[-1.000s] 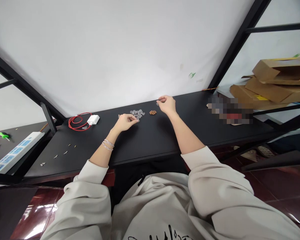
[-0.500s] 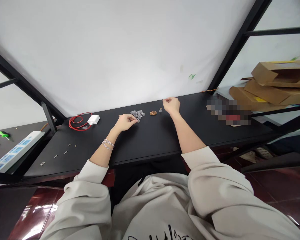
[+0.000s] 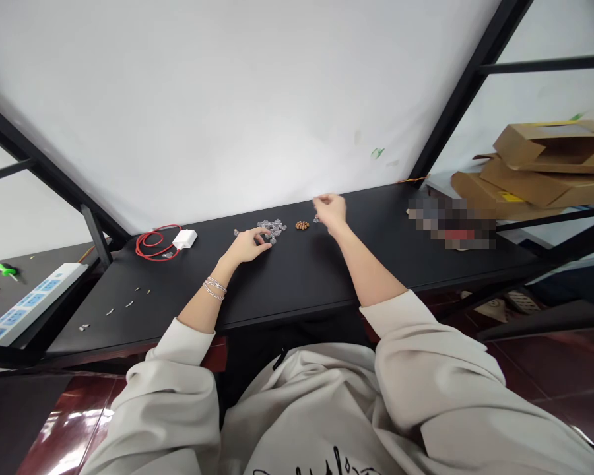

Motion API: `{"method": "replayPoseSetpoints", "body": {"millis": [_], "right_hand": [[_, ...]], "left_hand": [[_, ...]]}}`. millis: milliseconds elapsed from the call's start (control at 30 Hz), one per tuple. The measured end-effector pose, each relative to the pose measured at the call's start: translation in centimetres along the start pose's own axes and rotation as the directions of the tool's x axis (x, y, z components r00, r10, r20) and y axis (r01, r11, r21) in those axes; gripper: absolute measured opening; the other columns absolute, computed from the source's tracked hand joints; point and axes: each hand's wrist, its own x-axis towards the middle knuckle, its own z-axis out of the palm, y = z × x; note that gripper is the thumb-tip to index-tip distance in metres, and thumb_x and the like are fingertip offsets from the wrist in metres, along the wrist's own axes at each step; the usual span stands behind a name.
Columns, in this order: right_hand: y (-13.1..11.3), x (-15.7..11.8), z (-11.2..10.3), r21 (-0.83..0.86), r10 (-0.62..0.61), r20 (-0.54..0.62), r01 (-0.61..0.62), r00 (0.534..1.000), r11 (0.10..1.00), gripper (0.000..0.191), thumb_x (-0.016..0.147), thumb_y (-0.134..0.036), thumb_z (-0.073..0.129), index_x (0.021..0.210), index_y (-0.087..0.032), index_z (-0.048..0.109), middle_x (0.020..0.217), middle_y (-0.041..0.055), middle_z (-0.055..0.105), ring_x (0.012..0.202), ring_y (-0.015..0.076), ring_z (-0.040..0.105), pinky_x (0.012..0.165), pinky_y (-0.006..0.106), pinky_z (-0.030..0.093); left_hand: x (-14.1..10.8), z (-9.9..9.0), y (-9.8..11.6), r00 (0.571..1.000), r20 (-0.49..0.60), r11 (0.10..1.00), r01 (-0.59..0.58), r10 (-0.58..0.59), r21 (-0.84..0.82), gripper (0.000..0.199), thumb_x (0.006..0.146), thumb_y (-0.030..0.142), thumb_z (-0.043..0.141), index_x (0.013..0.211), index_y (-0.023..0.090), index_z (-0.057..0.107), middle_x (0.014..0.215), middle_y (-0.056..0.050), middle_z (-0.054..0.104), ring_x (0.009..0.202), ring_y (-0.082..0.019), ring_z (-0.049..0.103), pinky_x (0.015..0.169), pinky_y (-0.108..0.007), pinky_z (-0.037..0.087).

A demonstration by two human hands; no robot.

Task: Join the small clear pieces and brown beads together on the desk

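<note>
My left hand (image 3: 250, 245) rests low over the black table, its thumb and forefinger spread apart. Just beyond its fingertips lies a loose pile of small clear plastic pieces (image 3: 276, 227), one of them close to the thumb. To the right of the pile sits a tight cluster of small brown bead-like pieces (image 3: 302, 225). My right hand (image 3: 332, 212) is above the table past the cluster, fingers bent and smeared by motion; whether they hold anything is hidden. A single clear piece (image 3: 316, 220) lies below its fingers, partly covered.
On the left, a white charger (image 3: 185, 239) is joined to a coiled red cable (image 3: 151, 245). Small pale bits (image 3: 109, 312) are scattered in front. A white power strip (image 3: 37, 300) lies far left. Cardboard boxes (image 3: 534, 178) are stacked at right, behind a blurred-out item (image 3: 453, 221).
My left thumb and forefinger, closed together before near the clear pieces, have parted. My right hand has shifted left, toward the brown cluster and over the single clear piece.
</note>
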Motion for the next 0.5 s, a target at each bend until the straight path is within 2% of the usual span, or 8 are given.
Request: {"method": "replayPoseSetpoints", "body": {"millis": [33,67,133,167,200,300,400,500], "right_hand": [[-0.7,-0.9,0.6,0.044,-0.037,0.091,0.033,0.995,0.998,0.029,0.096,-0.034,0.055,0.106,-0.014,0.074,0.090,0.0111,0.075,0.077,0.0205,0.071,0.074,0.032,0.057],[-1.5,-2.1,1.3,0.089,-0.111,0.210,0.094,0.971,0.992,0.026,0.093,-0.037,0.061,0.100,-0.015,0.074,0.086,0.0086,0.075,0.075,0.0195,0.070,0.074,0.031,0.056],[-3.0,-4.4,2.8,0.177,-0.283,0.417,0.228,0.864,0.957,0.019,0.087,-0.036,0.071,0.093,-0.018,0.073,0.080,0.0038,0.074,0.073,0.0174,0.068,0.075,0.029,0.053],[-3.6,-5.5,3.5,0.207,-0.340,0.479,0.273,0.809,0.940,0.017,0.085,-0.033,0.074,0.094,-0.019,0.071,0.078,0.0019,0.073,0.071,0.0166,0.067,0.074,0.028,0.051],[-4.1,-6.3,4.0,0.223,-0.366,0.508,0.292,0.780,0.930,0.018,0.084,-0.030,0.075,0.096,-0.019,0.069,0.077,0.0002,0.073,0.070,0.0158,0.066,0.073,0.027,0.050],[-4.4,-7.2,4.8,0.236,-0.382,0.502,0.302,0.776,0.924,0.017,0.087,-0.030,0.073,0.098,-0.019,0.067,0.073,-0.0013,0.070,0.067,0.0148,0.063,0.069,0.026,0.047],[-4.0,-6.5,4.4,0.215,-0.359,0.502,0.288,0.787,0.933,0.013,0.087,-0.029,0.073,0.092,-0.017,0.070,0.072,-0.0006,0.069,0.065,0.0138,0.061,0.068,0.025,0.045],[-3.8,-6.1,3.8,0.162,-0.331,0.544,0.290,0.771,0.943,0.011,0.087,-0.025,0.074,0.092,-0.016,0.073,0.072,0.0006,0.070,0.064,0.0135,0.061,0.066,0.024,0.043]], "left_hand": [[0.0,0.0,0.0,1.000,0.006,1.000,-0.015,0.015,0.003,0.041,0.083,0.038,0.072,0.121,0.024,0.077,0.089,-0.003,0.077,0.075,-0.018,0.066,0.078,-0.029,0.050],[0.0,0.0,0.0,0.999,0.013,0.999,-0.037,0.036,0.007,0.039,0.084,0.037,0.071,0.120,0.024,0.078,0.088,-0.003,0.077,0.073,-0.018,0.065,0.077,-0.029,0.050],[0.0,0.1,-0.1,0.995,0.023,0.995,-0.096,0.096,0.018,0.032,0.084,0.034,0.068,0.111,0.023,0.081,0.085,-0.003,0.076,0.068,-0.016,0.062,0.074,-0.028,0.049],[0.1,0.1,-0.1,0.992,0.024,0.992,-0.126,0.125,0.024,0.028,0.084,0.031,0.067,0.105,0.022,0.083,0.083,-0.002,0.075,0.067,-0.016,0.061,0.073,-0.028,0.049],[0.1,0.1,-0.2,0.989,0.021,0.988,-0.149,0.148,0.028,0.025,0.083,0.029,0.066,0.100,0.021,0.083,0.081,-0.002,0.075,0.067,-0.016,0.061,0.072,-0.027,0.048],[0.1,0.1,-0.3,0.989,0.006,0.988,-0.151,0.151,0.028,0.022,0.083,0.028,0.067,0.095,0.020,0.083,0.080,-0.001,0.074,0.066,-0.015,0.060,0.070,-0.027,0.047],[0.2,0.2,-0.3,0.995,-0.009,0.995,-0.101,0.102,0.020,0.025,0.080,0.035,0.075,0.098,0.020,0.083,0.079,-0.001,0.074,0.063,-0.014,0.059,0.068,-0.027,0.047],[0.1,0.3,-0.2,0.996,-0.007,0.996,-0.090,0.090,0.015,0.025,0.080,0.038,0.076,0.096,0.019,0.082,0.081,-0.003,0.075,0.062,-0.014,0.058,0.066,-0.027,0.046]]}}
